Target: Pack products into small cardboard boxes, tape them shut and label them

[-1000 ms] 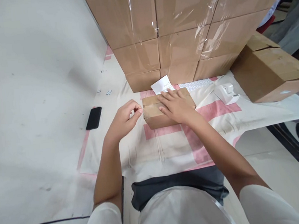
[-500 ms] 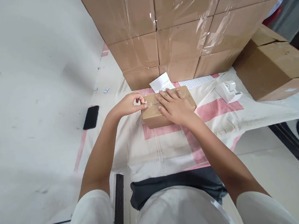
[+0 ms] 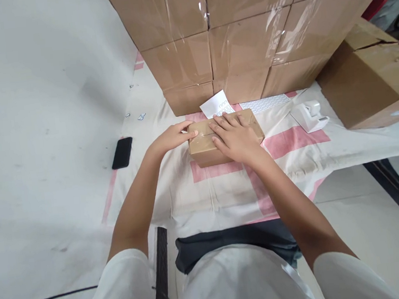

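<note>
A small brown cardboard box [image 3: 202,148] sealed with clear tape lies on a white and pink cloth [image 3: 224,185] on the floor. My right hand [image 3: 236,137] lies flat on top of the box, fingers spread. My left hand [image 3: 173,136] rests against the box's left end, fingers stretched out and pressed on the tape at the edge. A white paper sheet [image 3: 214,104] pokes out just behind the box.
A wall of large film-wrapped cartons [image 3: 237,36] rises right behind. A big open carton [image 3: 373,79] stands at the right, a white label printer [image 3: 310,115] and a sticker sheet [image 3: 264,103] beside it. A black phone [image 3: 122,152] lies on the floor at left.
My left hand came from a pinch in the air to the box's left end and flattened its fingers there. My right hand stayed on the box top.
</note>
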